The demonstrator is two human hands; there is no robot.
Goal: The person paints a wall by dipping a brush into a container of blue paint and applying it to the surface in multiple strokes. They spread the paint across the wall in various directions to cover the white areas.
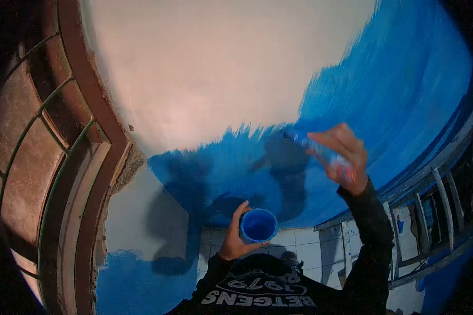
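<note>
My left hand (235, 240) is wrapped round a small blue cup (259, 211) with blue paint in it, held low in front of my chest. Raised to the right, my right hand (347, 157) grips a paintbrush (301, 138), slightly smeared by motion. Its blue-coated bristles point left, close over the wall near the upper edge of the wet-looking blue paint (404, 79). Pale, unpainted wall (205, 68) spreads above and left of that ragged edge. Shadows of my head and arms fall across the blue area.
On the left is a brown window frame (73, 42) with green bars and rough, chipped plaster along its edge. A paint-stained ladder (420, 226) stands at the lower right. White floor tiles (307, 239) show below the wall, behind my dark printed shirt (263, 289).
</note>
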